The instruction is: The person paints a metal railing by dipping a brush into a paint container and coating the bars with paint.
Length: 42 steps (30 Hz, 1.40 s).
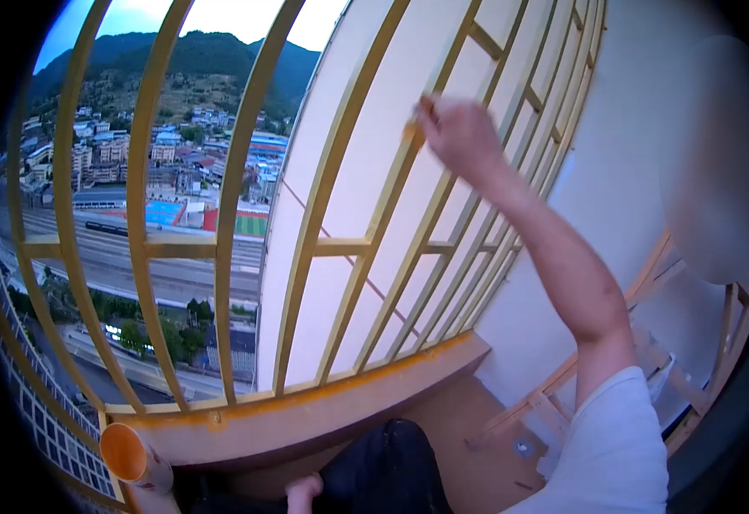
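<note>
My raised right hand (462,137) is closed around a small paintbrush, and its yellow-tipped bristles (410,131) meet a yellow bar (385,214) of the window grille. Motion blurs the hand, and most of the brush is hidden by my fingers. Down by my dark-trousered knee, my left hand (305,489) shows only in part at the bottom; its fingers are not clear. To the left of it a tub (155,475), coated orange-yellow inside, stands at the ledge's left end. Orange-yellow smears run along the ledge (340,420) beneath the bars.
A wooden frame (554,394) leans by the white wall (554,283) at right. The floor (452,420) is brown. Through the grille appear a pale outer wall (314,283), a town (109,154) far below and mountains (203,64).
</note>
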Tool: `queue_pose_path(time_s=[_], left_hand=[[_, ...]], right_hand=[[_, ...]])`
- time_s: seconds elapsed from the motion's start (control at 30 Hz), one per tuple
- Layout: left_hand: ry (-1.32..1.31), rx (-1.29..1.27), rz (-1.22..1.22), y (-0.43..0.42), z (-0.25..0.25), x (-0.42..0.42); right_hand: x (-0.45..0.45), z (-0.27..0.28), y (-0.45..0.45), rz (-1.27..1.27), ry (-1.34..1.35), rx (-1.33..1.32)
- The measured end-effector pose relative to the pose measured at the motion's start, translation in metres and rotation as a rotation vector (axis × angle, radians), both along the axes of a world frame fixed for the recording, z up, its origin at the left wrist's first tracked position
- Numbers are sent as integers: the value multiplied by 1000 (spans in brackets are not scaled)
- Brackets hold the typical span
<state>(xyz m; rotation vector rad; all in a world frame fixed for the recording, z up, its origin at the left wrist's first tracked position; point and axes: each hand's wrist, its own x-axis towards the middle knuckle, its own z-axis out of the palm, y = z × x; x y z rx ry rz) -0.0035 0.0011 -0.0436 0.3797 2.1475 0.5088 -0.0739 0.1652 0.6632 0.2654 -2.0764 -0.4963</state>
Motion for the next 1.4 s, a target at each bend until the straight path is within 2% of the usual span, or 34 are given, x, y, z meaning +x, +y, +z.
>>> queue_pose_path(time_s=[0.07,0.13,0.17,0.23,0.33,0.37,0.43,0.5,0.6,0.63,0.7,0.73,0.83,0.87,0.97,1.03,1.1,1.13,1.3,1.37,1.4], left_hand=[[-12,-27,25,-3,13,4],[92,44,97,-4,32,7],[80,37,91,-6,44,8],[69,22,82,-11,70,11],[48,-4,21,-2,11,3],[45,5,5,-1,0,4],[37,-9,-21,-3,19,5],[114,15,74,-6,40,10],[53,-31,53,-5,38,8],[50,-36,52,-5,35,9],[119,1,42,-6,34,7],[122,-1,42,-7,36,7],[179,14,54,-7,39,11],[157,18,54,-7,37,11],[146,4,48,-7,42,10],[148,-10,45,-7,45,10],[131,-23,41,-6,47,10],[133,-29,36,-7,46,11],[105,-37,40,-5,36,9],[126,-29,22,-2,3,8],[138,-19,9,-2,-7,4]], right_hand=[[0,-1,-6,56,54,63],[-14,-34,-6,176,-193,-90],[-20,-58,-6,117,-295,-73],[-31,-81,-2,-78,-296,49],[-18,-42,-7,-47,-197,-52],[-21,-47,-5,-52,-203,-58],[-30,-61,-1,139,-300,-85],[-35,-76,1,150,-349,12],[-24,-58,-12,-68,-278,1],[-26,-65,-8,-69,-282,-4],[-31,-81,-4,118,-349,83],[-31,-82,-4,5,-367,73],[-16,-63,-18,-103,-371,-39],[-26,-68,-9,50,-336,-31],[-31,-83,-1,-1,-385,89],[-28,-73,2,-30,-401,34],[-25,-71,6,215,-377,-110],[-23,-74,7,106,-448,-23],[-4,-63,18,137,-456,-139],[-5,-67,30,174,-662,-28],[-9,-59,40,206,-563,8]])
